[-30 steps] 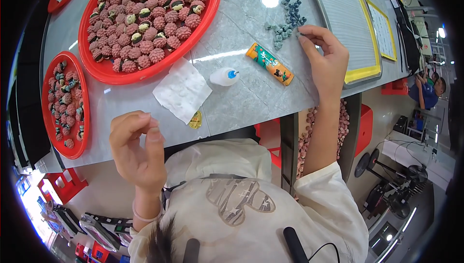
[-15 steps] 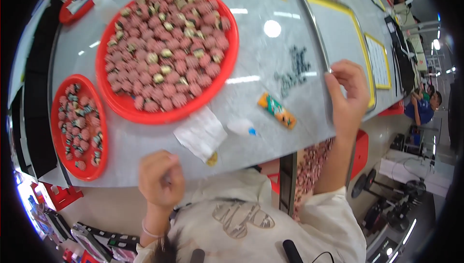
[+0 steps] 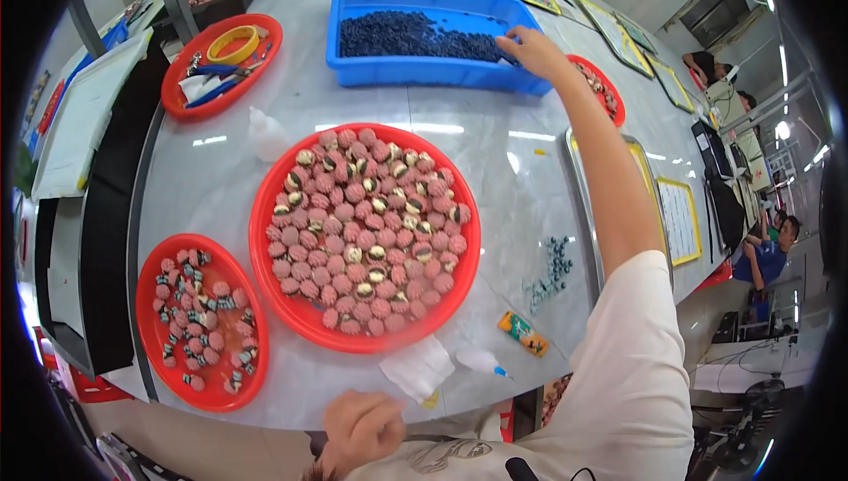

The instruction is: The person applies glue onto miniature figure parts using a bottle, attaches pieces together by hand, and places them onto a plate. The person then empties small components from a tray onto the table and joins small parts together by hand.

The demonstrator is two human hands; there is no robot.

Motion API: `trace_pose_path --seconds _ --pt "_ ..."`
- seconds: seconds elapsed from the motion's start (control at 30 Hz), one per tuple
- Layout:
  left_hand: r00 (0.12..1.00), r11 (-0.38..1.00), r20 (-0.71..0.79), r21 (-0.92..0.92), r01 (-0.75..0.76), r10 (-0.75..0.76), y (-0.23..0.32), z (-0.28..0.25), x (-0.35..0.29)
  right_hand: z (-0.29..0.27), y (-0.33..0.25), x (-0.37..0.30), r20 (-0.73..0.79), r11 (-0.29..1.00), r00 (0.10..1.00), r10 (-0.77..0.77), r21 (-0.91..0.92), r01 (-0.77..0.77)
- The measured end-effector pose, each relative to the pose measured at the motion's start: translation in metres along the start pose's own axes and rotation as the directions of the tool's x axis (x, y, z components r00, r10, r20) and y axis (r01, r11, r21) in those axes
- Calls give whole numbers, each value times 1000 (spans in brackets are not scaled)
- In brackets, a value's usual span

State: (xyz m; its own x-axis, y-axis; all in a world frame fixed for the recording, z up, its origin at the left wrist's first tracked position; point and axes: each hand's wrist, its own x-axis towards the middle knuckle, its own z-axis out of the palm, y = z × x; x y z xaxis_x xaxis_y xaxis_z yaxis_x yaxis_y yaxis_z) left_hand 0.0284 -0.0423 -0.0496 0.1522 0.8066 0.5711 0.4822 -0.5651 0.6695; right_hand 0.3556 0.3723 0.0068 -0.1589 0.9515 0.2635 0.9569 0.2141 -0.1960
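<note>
My right hand (image 3: 530,53) reaches far forward over the right end of a blue bin (image 3: 424,70). Its fingers are bent but apart, and the tips meet the small dark pieces (image 3: 415,37) heaped inside. Closer to me, my left hand (image 3: 362,428) is curled, slightly blurred, at the table's near edge; whatever its fingers may hold is hidden. Between the hands stands a large red tray (image 3: 265,291) full of pink ridged shell-shaped pieces (image 3: 353,238), several with cream and dark parts showing. A smaller red tray (image 3: 146,331) on the left holds similar pieces with teal striped parts.
Near the front lie a white tissue (image 3: 420,368), a small blue-tipped bottle (image 3: 480,361), an orange-green packet (image 3: 523,333) and scattered teal bits (image 3: 552,273). A red tray of tools (image 3: 190,110) with yellow tape sits back left. Yellow-edged frames (image 3: 678,216) line the right.
My right hand has gone from beside the metal-edged frame forward to the blue bin. The view has shifted, bringing the whole bin into sight. My left hand stays curled near the table edge.
</note>
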Motion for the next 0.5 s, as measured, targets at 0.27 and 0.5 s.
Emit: trace_pose_path --seconds 0.27,0.5 --pt "985 982 85 -105 159 -151 4 -7 9 43 -72 45 354 984 928 115 -168 -58" --pt "982 973 142 -179 146 -121 2 -12 16 45 -144 50 497 991 860 -117 0 135"
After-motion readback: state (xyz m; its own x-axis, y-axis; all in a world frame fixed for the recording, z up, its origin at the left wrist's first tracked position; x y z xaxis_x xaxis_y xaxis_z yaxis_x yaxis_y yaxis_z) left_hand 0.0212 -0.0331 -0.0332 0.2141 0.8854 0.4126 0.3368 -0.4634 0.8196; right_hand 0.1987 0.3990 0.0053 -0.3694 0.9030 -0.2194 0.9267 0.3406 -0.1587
